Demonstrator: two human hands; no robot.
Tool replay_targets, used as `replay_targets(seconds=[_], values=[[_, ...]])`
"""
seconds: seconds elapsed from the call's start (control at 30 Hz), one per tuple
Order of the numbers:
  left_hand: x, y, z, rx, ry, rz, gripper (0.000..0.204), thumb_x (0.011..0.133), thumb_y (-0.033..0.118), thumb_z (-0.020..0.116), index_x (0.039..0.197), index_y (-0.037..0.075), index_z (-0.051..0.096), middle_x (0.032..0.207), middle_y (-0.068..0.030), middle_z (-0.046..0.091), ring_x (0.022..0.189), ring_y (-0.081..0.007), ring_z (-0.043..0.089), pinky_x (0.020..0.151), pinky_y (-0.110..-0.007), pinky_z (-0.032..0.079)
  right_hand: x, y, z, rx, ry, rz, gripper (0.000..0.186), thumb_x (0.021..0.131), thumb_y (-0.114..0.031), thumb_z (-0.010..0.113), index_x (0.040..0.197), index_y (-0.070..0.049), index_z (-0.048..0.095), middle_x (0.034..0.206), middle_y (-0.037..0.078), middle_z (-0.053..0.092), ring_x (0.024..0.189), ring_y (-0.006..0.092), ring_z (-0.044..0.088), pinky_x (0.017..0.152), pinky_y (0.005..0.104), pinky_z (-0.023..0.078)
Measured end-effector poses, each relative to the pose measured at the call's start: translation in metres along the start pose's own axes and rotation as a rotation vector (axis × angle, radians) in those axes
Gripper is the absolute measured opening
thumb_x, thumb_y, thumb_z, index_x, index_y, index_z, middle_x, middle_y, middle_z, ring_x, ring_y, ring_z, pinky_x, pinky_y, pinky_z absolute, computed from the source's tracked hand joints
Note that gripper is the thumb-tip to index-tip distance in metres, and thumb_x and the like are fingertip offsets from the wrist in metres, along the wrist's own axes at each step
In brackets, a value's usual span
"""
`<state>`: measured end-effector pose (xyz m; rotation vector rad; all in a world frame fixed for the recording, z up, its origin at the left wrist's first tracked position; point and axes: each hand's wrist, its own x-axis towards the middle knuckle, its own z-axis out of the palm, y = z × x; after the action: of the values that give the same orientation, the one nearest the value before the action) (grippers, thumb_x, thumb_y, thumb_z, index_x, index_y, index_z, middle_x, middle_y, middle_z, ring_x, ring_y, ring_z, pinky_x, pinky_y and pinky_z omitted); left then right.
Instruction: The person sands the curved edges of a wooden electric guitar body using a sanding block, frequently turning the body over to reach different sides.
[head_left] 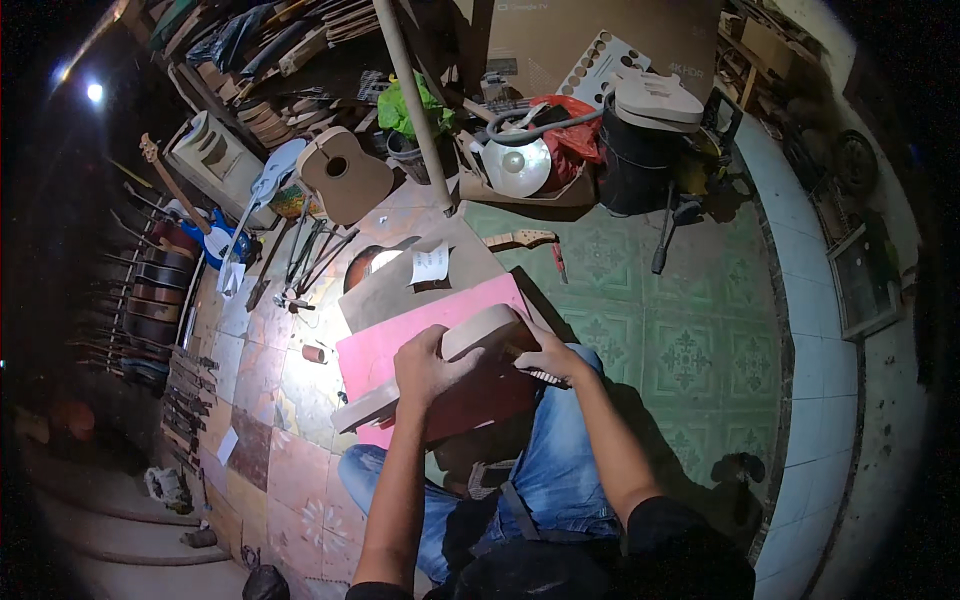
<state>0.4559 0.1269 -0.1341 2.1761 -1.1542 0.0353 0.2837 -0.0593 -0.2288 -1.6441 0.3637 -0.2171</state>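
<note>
A pale, bare-wood solid guitar body [480, 333] stands tilted on its edge above a pink board [390, 345] in front of my lap. Over its upper edge, my left hand [432, 368] is closed, with the thumb along the wood. At the body's right end, my right hand [556, 360] is also closed round it. Beneath the right fingers shows a small pale ridged strip [541, 377] whose kind I cannot make out. Shadow hides the body's face towards me. A grey-brown board [385, 295] with a white paper [430, 264] lies beyond the pink one.
A guitar neck [520, 239] and a red-handled tool [559, 262] lie on the green tiles. Clamps [300, 297] and a small brown cylinder [314, 354] are on the left floor. Farther back are an acoustic guitar body [345, 175], a pole [415, 100] and a black bucket [635, 165].
</note>
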Motion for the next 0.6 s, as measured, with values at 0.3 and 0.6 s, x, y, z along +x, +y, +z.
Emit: replay_targets(seconds=[0.3,0.6], values=[[0.018,-0.011,-0.041,-0.153,0.059,-0.102,0.049,0.066,0.041,0.090,0.088,0.000,0.075,0.074,-0.0131,0.072,0.066,-0.0215,0.070,0.063,-0.035,0.054,0.024,0.083,0.039,0.207,0.300,0.369,0.061,0.085,-0.025,0.067,0.143,-0.008,0.054,0.128,0.016,0.066,0.114,0.0297,0.063,0.098,0.0372,0.050],[-0.021,-0.030,-0.091,-0.526,0.597,-0.139,0.030,0.065,0.014,0.078,0.086,-0.004,0.066,0.073,0.0001,0.064,0.066,-0.0081,0.055,0.062,-0.024,0.044,0.090,0.220,0.060,-0.351,0.323,0.344,0.036,0.104,-0.025,0.042,0.098,-0.005,0.072,0.099,0.020,0.073,0.089,0.0340,0.071,0.078,0.0489,0.053]])
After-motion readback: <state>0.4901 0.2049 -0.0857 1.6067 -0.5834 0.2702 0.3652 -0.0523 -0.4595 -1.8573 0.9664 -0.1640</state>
